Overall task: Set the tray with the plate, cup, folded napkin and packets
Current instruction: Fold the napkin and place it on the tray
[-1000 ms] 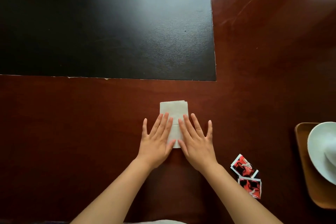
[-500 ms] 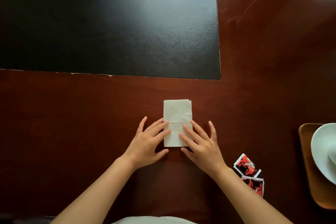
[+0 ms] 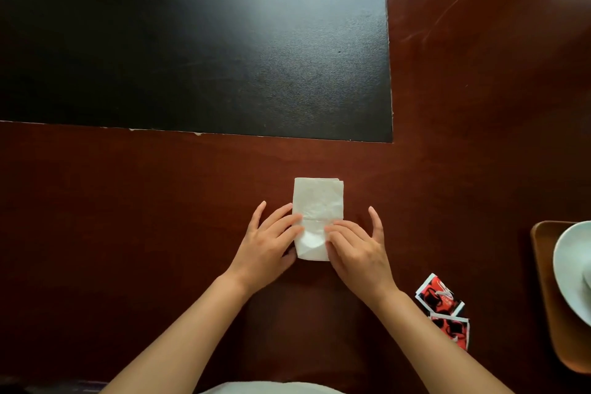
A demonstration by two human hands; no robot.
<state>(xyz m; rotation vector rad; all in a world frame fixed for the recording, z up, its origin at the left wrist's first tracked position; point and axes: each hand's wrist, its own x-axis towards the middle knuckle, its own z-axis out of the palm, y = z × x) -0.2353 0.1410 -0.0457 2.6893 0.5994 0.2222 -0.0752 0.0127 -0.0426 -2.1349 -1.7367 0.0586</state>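
A white folded napkin (image 3: 318, 205) lies on the dark red table in front of me. My left hand (image 3: 268, 246) grips its near left edge, fingers curled over it. My right hand (image 3: 356, 248) grips the near right edge the same way. The napkin's near end bulges up a little between my fingers. Two red and black packets (image 3: 443, 307) lie flat on the table to the right of my right forearm. At the far right edge a brown wooden tray (image 3: 550, 297) holds a white plate (image 3: 572, 269), both cut off by the frame. No cup shows.
A large black mat (image 3: 192, 41) covers the far left and middle of the table (image 3: 479, 137). Bare red-brown tabletop lies between the napkin and the tray.
My hands were pressing flat on the napkin; they have slid back toward me and their fingers now pinch its near end, which lifts slightly. The view shifted a little.
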